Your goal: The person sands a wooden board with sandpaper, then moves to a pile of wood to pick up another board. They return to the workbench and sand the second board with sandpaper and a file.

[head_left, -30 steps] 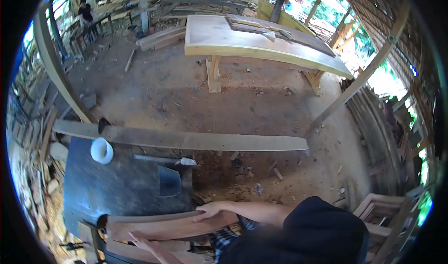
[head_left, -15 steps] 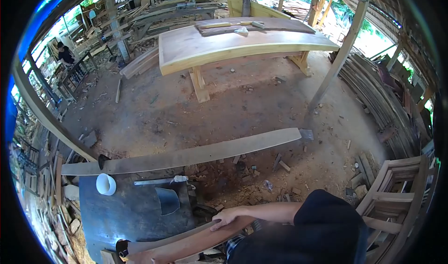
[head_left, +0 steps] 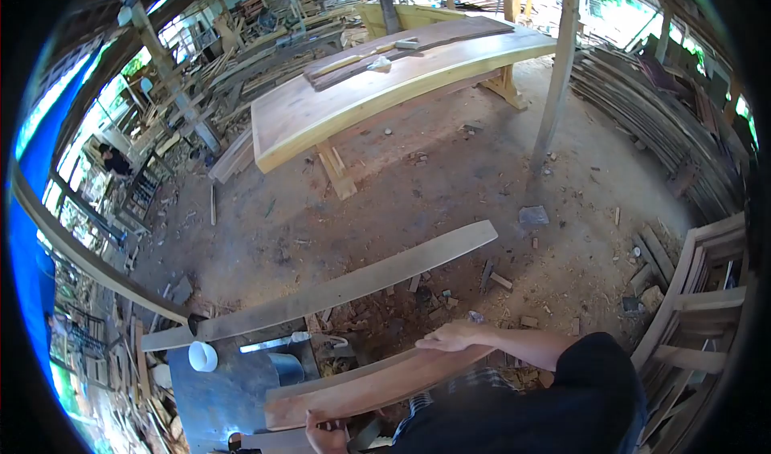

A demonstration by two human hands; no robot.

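A reddish-brown wooden board (head_left: 361, 391) lies slanting in front of me, its left end over the dark workbench (head_left: 201, 398). My right hand (head_left: 450, 336) is closed over the top edge at its right end. Low at the board's left end, my left hand (head_left: 325, 434) is closed on the bottom edge, with the thumb against the face and the other fingers partly hidden. On the bench, beyond the board, are a white round container (head_left: 202, 357), a pale stick-like piece (head_left: 275, 342) and a curved dark-blue sheet (head_left: 287, 368).
A long pale plank (head_left: 337, 285) stretches across beyond the bench. Farther back stands a large wooden table (head_left: 281, 125) with boards on top. A post (head_left: 557, 77) and stacked timber (head_left: 650, 117) are at right, near a wooden frame (head_left: 703, 301). Another person (head_left: 116, 161) is far left.
The board has shifted up and right in view, its left end now over the bench. My left hand has come into clear view on it. My right hand stays on the board. The view has tilted.
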